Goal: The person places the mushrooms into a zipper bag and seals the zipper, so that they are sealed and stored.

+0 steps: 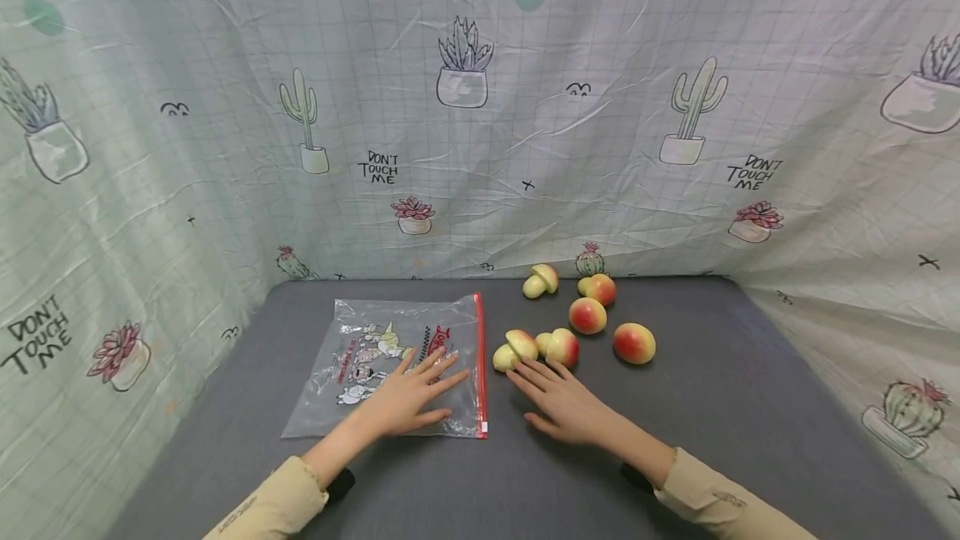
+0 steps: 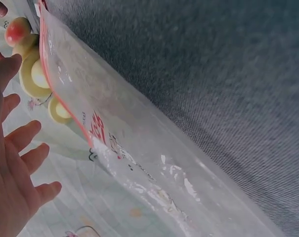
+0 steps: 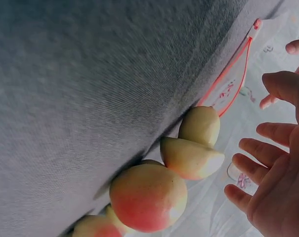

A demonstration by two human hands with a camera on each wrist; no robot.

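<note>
A clear zip bag (image 1: 408,332) with a red zipper edge (image 1: 480,357) and printed cartoon figures lies flat on the grey table. Over its right part hovers my left hand (image 1: 405,402), fingers spread and holding nothing. My right hand (image 1: 566,408) is stretched out with straight fingers close to two mushroom-shaped pieces, one pale yellow (image 1: 517,346) and one yellow and red (image 1: 562,348). In the right wrist view its palm (image 3: 282,182) faces these pieces, apart from them. The bag's zipper edge bows apart in the right wrist view, showing a gap.
Behind the nearest pair stand more mushroom-shaped pieces: a yellow one (image 1: 542,282), a red and yellow one (image 1: 600,289) and two showing rounded caps, one in the middle (image 1: 587,316) and one at right (image 1: 634,343). A cactus-print cloth (image 1: 480,140) hangs round the table (image 1: 735,440).
</note>
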